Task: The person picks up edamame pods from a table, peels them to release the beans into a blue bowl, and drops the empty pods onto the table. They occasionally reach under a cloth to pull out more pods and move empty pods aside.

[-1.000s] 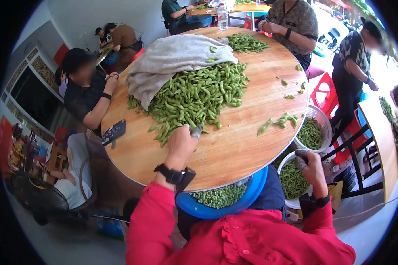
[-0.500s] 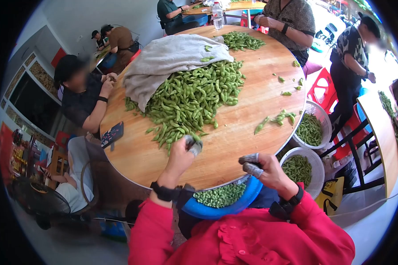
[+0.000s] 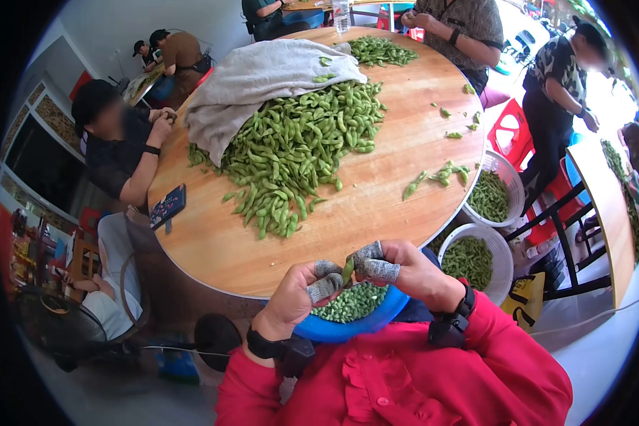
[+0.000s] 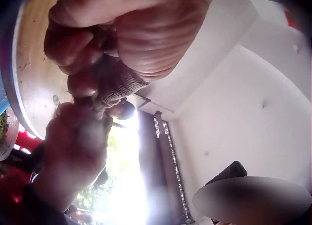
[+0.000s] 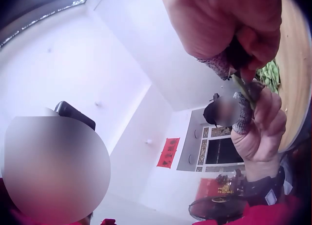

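Over the near edge of the table, my left hand (image 3: 291, 297) and right hand (image 3: 420, 275) meet at a green edamame pod (image 3: 348, 270). The left hand pinches it between thumb and fingers, and the right pinches it from the other side. Grey knit covers wrap the thumb and a finger of each hand. In the right wrist view the pod (image 5: 243, 90) shows between the two sets of fingertips. Right below is a blue basin (image 3: 396, 307) of shelled green beans (image 3: 351, 303). A large heap of edamame pods (image 3: 298, 142) lies on the table beyond my hands.
A grey cloth (image 3: 270, 78) partly covers the heap on the round wooden table (image 3: 397, 220). At left lies a dark flowered phone case (image 3: 167, 204). White baskets (image 3: 503, 273) of pods stand on the right. Other people sit or stand around; a bottle (image 3: 341, 15) is at the back.
My left hand has drawn back from the heap with a pod. My right hand has come from beside the baskets on the right to meet it above the basin.
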A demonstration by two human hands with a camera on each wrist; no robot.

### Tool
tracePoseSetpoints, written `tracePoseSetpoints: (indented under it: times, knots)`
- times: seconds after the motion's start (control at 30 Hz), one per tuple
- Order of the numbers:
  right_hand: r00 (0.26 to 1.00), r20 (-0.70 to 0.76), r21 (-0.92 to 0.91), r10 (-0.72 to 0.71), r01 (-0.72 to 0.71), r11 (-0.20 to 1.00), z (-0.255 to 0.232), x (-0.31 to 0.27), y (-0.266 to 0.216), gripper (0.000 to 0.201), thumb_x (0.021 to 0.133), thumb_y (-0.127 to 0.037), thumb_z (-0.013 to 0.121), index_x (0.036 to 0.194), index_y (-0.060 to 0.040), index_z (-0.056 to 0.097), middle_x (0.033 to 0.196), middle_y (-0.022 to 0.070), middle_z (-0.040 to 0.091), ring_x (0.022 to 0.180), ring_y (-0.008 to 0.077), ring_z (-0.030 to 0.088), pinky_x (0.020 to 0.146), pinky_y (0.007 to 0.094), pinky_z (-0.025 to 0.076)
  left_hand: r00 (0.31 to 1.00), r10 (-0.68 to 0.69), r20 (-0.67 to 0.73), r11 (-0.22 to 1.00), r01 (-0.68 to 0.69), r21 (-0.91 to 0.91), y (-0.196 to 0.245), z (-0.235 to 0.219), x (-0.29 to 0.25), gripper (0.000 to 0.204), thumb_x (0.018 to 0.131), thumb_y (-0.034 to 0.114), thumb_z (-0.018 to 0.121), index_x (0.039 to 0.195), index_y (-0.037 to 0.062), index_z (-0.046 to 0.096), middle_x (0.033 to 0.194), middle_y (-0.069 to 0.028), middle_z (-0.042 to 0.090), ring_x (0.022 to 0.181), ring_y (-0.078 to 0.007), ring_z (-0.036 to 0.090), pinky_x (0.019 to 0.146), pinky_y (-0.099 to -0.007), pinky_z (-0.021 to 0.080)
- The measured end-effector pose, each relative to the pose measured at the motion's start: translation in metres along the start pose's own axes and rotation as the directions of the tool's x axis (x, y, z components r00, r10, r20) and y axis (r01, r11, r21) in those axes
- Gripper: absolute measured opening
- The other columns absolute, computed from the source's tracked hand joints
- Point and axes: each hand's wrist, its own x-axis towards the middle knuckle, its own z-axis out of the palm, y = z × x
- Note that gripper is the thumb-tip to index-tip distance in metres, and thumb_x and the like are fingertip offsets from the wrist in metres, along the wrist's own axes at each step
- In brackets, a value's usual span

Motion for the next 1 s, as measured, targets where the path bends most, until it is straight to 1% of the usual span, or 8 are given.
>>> tracePoseSetpoints:
  times: [0.4,0.5,0.57,0.63,0.73,0.8,0.9,1.0]
  knots:
    - [0.994,-0.063,-0.049,-0.087,0.084,0.995,0.000,-0.003,0.015,0.016,0.084,-0.014,0.052,0.085,0.0014,0.056,0.077,0.0013,0.057,0.073,0.0060,0.051,0.066,0.0211,0.042,1.000,-0.027,0.011,0.996,0.028,-0.080,-0.012,0.004,-0.002,0.015,0.080,0.013,0.058,0.088,0.0013,0.055,0.064,-0.0004,0.052,0.049,-0.0036,0.040,0.043,-0.0157,0.026]
    - [0.990,-0.112,-0.034,-0.081,0.078,0.996,0.000,-0.001,0.021,0.022,0.084,-0.021,0.054,0.090,-0.0003,0.056,0.083,0.0027,0.060,0.074,0.0076,0.052,0.069,0.0221,0.042,0.998,0.062,0.005,0.998,-0.062,0.000,-0.022,0.000,0.003,0.016,0.080,0.012,0.057,0.090,-0.0002,0.053,0.065,-0.0007,0.052,0.051,-0.0064,0.044,0.045,-0.0183,0.032]
    - [0.976,-0.154,-0.122,-0.156,0.138,0.983,-0.001,0.000,0.023,0.022,0.084,-0.022,0.053,0.089,-0.0006,0.057,0.082,0.0023,0.060,0.073,0.0071,0.052,0.067,0.0213,0.042,0.925,0.371,-0.089,0.853,-0.301,0.427,-0.032,0.012,0.004,0.016,0.080,0.012,0.057,0.089,-0.0012,0.053,0.067,-0.0019,0.053,0.055,-0.0085,0.048,0.048,-0.0210,0.037]
    - [0.976,-0.146,-0.134,-0.159,0.139,0.981,-0.001,-0.001,0.020,0.023,0.084,-0.023,0.053,0.089,-0.0008,0.057,0.081,0.0023,0.060,0.072,0.0067,0.052,0.065,0.0205,0.041,0.840,0.543,0.012,0.460,-0.309,0.833,-0.024,0.019,-0.001,0.018,0.081,0.013,0.056,0.088,-0.0024,0.052,0.071,-0.0043,0.055,0.064,-0.0112,0.054,0.057,-0.0252,0.044]
    - [0.996,-0.074,-0.011,-0.044,0.044,0.999,0.000,-0.003,0.014,0.023,0.083,-0.023,0.055,0.090,-0.0011,0.058,0.080,0.0029,0.060,0.071,0.0065,0.052,0.062,0.0195,0.040,0.743,0.643,0.186,0.088,-0.313,0.946,-0.021,0.018,-0.001,0.017,0.081,0.015,0.055,0.087,-0.0014,0.052,0.071,-0.0046,0.056,0.064,-0.0110,0.053,0.057,-0.0267,0.044]
    - [0.998,-0.037,0.104,0.044,-0.040,0.994,-0.003,-0.003,0.027,0.023,0.083,-0.022,0.055,0.090,-0.0014,0.058,0.081,0.0036,0.060,0.070,0.0067,0.052,0.061,0.0192,0.040,0.746,0.663,0.068,0.390,-0.421,0.819,-0.027,0.018,-0.001,0.017,0.082,0.017,0.054,0.085,0.0001,0.052,0.068,-0.0029,0.054,0.059,-0.0107,0.050,0.052,-0.0267,0.041]
    - [0.991,-0.071,0.260,-0.116,0.131,0.957,0.002,0.003,0.045,0.021,0.081,-0.019,0.057,0.091,-0.0012,0.058,0.082,0.0050,0.060,0.071,0.0080,0.052,0.061,0.0202,0.040,0.846,0.517,-0.130,0.814,-0.438,0.381,-0.044,0.012,0.001,0.020,0.084,0.022,0.052,0.083,0.0024,0.052,0.061,-0.0006,0.048,0.051,-0.0098,0.043,0.046,-0.0249,0.035]
    - [0.952,-0.022,0.341,-0.306,0.295,0.893,0.005,0.011,0.056,0.019,0.082,-0.014,0.056,0.095,-0.0001,0.056,0.088,0.0051,0.060,0.079,0.0107,0.056,0.072,0.0239,0.046,0.925,0.323,-0.198,0.935,-0.345,-0.086,-0.046,0.016,0.000,0.026,0.085,0.030,0.049,0.079,0.0045,0.052,0.055,0.0032,0.038,0.047,-0.0069,0.032,0.043,-0.0216,0.027]
